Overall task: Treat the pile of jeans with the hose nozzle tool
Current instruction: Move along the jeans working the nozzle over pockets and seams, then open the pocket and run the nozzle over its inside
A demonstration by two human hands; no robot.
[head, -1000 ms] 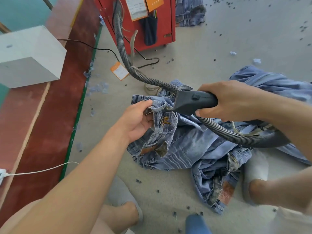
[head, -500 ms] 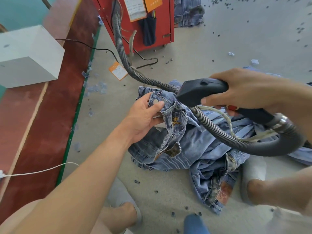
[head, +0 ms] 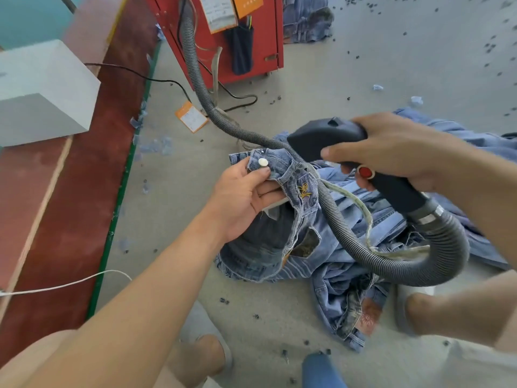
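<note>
Left hand (head: 243, 191) pinches jeans (head: 282, 239); right hand (head: 391, 152) grips nozzle (head: 321, 135).

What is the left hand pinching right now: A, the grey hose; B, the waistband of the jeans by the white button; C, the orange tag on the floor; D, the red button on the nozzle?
B: the left hand pinches the jeans waistband just below the white button.

Red cabinet (head: 251, 51) at top, orange tag (head: 192, 116) on floor (head: 363, 79) near it. White block (head: 42, 91) on red ledge (head: 70, 205) left. Black cable (head: 134, 72), white cord (head: 70, 282), dark pellets (head: 489, 47) scattered.
</note>
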